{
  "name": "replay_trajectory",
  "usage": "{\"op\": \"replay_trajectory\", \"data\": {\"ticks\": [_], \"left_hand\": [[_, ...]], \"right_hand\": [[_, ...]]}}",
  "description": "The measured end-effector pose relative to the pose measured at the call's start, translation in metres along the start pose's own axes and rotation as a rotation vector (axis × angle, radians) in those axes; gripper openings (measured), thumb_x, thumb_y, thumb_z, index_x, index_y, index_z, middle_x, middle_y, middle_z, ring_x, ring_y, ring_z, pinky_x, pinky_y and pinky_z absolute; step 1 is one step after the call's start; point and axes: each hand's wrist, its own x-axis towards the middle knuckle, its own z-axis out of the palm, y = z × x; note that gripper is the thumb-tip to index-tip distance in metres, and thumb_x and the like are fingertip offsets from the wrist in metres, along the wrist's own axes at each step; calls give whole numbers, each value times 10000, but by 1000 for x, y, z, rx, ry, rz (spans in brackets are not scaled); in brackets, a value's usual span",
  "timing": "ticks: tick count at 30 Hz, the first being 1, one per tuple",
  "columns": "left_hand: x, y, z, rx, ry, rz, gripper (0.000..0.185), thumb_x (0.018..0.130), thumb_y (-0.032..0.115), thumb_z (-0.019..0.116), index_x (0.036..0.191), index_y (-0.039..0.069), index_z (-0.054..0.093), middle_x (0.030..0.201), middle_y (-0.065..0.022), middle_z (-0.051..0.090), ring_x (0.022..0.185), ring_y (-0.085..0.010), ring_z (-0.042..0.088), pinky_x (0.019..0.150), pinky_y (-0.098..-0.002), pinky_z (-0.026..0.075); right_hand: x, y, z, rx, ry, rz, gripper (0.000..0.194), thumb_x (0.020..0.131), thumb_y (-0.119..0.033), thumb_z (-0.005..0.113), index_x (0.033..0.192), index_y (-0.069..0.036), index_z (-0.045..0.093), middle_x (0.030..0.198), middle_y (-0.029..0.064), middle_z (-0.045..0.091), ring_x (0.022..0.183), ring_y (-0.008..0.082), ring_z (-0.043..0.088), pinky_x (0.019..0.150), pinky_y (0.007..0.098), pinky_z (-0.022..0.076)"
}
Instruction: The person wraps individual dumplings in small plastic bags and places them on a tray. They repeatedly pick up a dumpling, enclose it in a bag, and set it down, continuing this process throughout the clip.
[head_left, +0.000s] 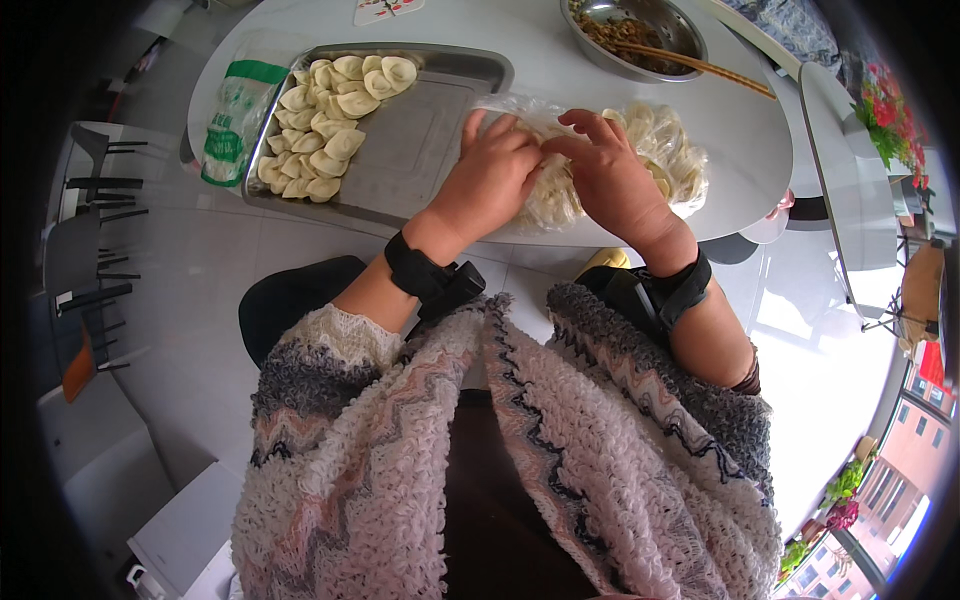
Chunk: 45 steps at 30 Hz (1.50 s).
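Observation:
Both hands are over a clear plastic bag (686, 161) of dumpling wrappers (651, 129) near the table's front edge. My left hand (496, 171) lies at the bag's left side, with its fingers bent and its fingertips partly hidden. Beside it, my right hand (615, 180) arches over the wrappers, its index finger reaching to the left hand's fingers. Whether either hand pinches a wrapper or the plastic is hidden. To the left is a shallow metal tray (405, 161), with rows of folded dumplings (330, 112) along its left part.
A metal bowl (686, 37) of chopped filling (619, 34) stands at the back right, with wooden chopsticks (712, 69) across its rim. Left of the tray lies a green-and-white plastic package (232, 127) bearing writing. The white table (739, 150) has a rounded edge.

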Motion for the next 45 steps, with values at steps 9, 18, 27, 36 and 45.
{"op": "replay_trajectory", "data": {"ticks": [9, 18, 27, 36, 45], "left_hand": [[-3, -1, -2, -28, -7, 37, 74, 835, 105, 654, 885, 52, 644, 925, -55, 625, 1097, -260, 556, 1104, -489, 233], [-4, -1, -13, -9, -72, -21, 136, 842, 102, 657, 956, 65, 593, 888, -69, 610, 986, -252, 579, 1078, -448, 271], [11, -10, -6, -98, -94, -52, 379, 873, 153, 659, 1222, 85, 529, 878, -77, 625, 840, -251, 608, 960, -395, 334], [2, 24, 2, -561, 99, -37, 268, 873, 55, 645, 1110, 56, 521, 966, -78, 541, 842, -193, 558, 689, -311, 479], [18, 23, 39, -149, -152, 68, 225, 850, 41, 548, 1074, 36, 557, 1041, -137, 555, 963, -297, 574, 840, -390, 485]], "right_hand": [[-1, -1, 0, -99, -6, 23, 344, 766, 62, 552, 1048, -123, 620, 1243, 112, 522, 1153, 341, 496, 1006, 420, 418], [4, 7, 3, 45, 56, 8, 141, 784, -6, 613, 913, -65, 619, 938, 85, 638, 946, 322, 577, 877, 403, 465], [-1, 30, -8, 308, 154, 65, 251, 755, 14, 689, 993, -57, 648, 1026, 94, 657, 981, 277, 622, 871, 344, 488], [-52, 128, -26, 134, 294, 603, 276, 794, -141, 755, 1017, -14, 653, 900, 55, 677, 792, 140, 627, 748, 266, 513], [-63, 123, -2, 246, 84, 811, 425, 824, -342, 753, 992, 16, 596, 738, 44, 622, 672, 124, 574, 623, 274, 483]]}}
